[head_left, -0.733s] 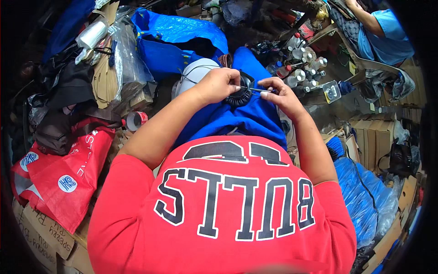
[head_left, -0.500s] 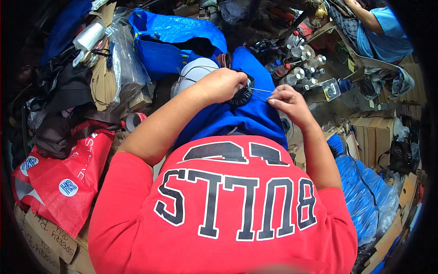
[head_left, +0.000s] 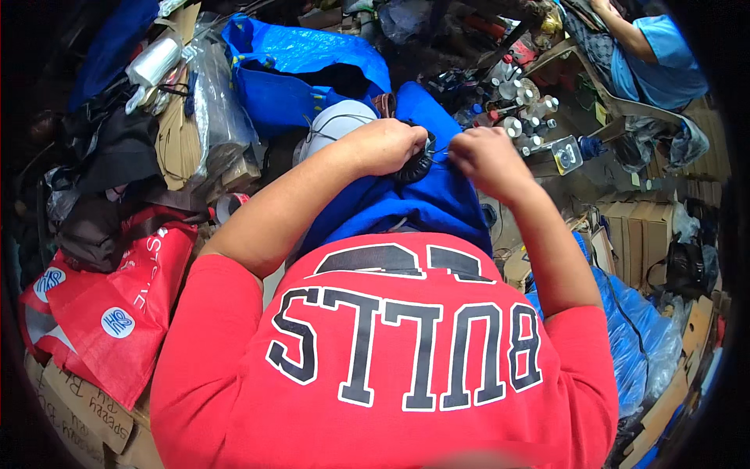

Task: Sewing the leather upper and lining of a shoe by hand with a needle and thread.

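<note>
On my lap, over blue cloth, lies a black, ridged thing that looks like a shoe. My left hand is closed on its upper edge, fingers mostly hidden behind the knuckles. To the right, my right hand has its fingers curled together, slightly smeared by motion. A thin dark thread runs from the shoe to these fingertips. Whether the right hand also has a thin tool in it is hidden. Left of the shoe, a white rounded container has a dark cord lying across it.
A blue bag gapes ahead of me. Several bottles stand at the front right. Red bags lie left, blue plastic right. Flattened cardboard leans at the far left. Another person in a blue sleeve is at the upper right.
My right hand has moved in toward the shoe and slightly up, its fingers curling. The thin metal rod and thread loop seen between the hands no longer show plainly. My left hand has stayed put.
</note>
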`<state>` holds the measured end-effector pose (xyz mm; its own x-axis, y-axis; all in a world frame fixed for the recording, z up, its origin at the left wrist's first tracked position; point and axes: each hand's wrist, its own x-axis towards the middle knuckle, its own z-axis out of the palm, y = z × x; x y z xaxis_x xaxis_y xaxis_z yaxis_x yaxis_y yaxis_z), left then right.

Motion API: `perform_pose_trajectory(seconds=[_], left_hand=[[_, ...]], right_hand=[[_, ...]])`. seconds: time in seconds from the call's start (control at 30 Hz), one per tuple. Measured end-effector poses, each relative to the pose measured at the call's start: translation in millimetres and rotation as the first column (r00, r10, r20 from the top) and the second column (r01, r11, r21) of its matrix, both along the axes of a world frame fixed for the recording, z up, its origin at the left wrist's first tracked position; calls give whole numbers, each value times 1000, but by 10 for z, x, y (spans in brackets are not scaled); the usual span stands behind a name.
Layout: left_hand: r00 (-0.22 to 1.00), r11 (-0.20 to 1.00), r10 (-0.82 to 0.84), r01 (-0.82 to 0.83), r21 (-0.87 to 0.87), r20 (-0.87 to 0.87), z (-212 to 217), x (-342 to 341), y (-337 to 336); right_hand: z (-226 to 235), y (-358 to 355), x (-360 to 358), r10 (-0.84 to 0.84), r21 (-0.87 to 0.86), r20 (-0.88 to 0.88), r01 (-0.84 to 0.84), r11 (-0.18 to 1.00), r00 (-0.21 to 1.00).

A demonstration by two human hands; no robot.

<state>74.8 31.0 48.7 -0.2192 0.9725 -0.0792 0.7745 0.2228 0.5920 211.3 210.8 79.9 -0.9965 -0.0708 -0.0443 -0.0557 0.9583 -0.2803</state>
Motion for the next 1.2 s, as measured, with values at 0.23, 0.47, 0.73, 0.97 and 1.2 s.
perform_pose_trajectory(seconds=[0.23,0.47,0.73,0.97,1.2], left_hand=[[998,985,-51,43,168,45,-196,-149,-264],[843,849,494,-520,91,211,190,-616,-1360],[347,755,-340,-453,474,874,806,-262,-594],[428,926,-87,-297,231,899,823,59,-681],[736,973,-206,222,58,644,576,394,-766]], right_hand=[[-194,-39,-84,148,82,44,-151,985,988],[-330,608,520,-518,-546,376,635,546,768],[-160,56,-209,-286,-842,81,-89,-533,955],[93,-98,46,-65,-924,125,92,-370,990],[-41,10,236,-109,-937,270,235,-258,957]])
